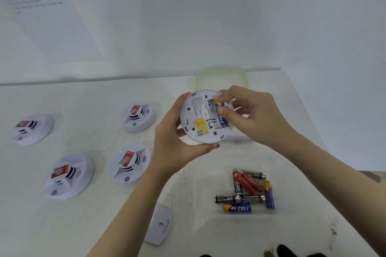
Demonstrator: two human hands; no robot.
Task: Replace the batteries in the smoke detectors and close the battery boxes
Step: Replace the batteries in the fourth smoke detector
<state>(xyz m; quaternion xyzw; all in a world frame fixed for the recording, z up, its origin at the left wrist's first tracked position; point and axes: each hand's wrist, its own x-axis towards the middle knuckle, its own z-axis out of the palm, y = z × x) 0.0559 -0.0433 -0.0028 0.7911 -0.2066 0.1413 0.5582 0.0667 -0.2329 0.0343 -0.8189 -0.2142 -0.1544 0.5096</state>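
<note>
The left hand [177, 144] held one smoke detector [193, 119] in the air above the desk [104, 215], with its flat back side turned up to the camera. The grip of this hand was curled round the rim of the round body, the thumb at the lower edge and the fingers at the left edge. The battery box on the back stood open. The right hand [254, 115] reached in from the right, and its grip pinched a blue and yellow battery [221, 119] between thumb and forefinger. This battery lay in the right side of the open box, next to a yellow sticker [200, 124].

Lower right on the desk stood a clear box [205, 173] with loose batteries [246, 190] inside, some black and red, some blue and yellow. A white cover [159, 223] lay flat on the desk near the left forearm.

At the left, four more units stood on the desk with red labels on top: the far detector [139, 116], the leftmost detector [31, 128], the front detector [69, 175] and the middle detector [129, 162]. Behind the hands was a green-rimmed container [222, 77], against the wall. A blurred paper sheet [41, 6] hung on the wall at the upper left.
</note>
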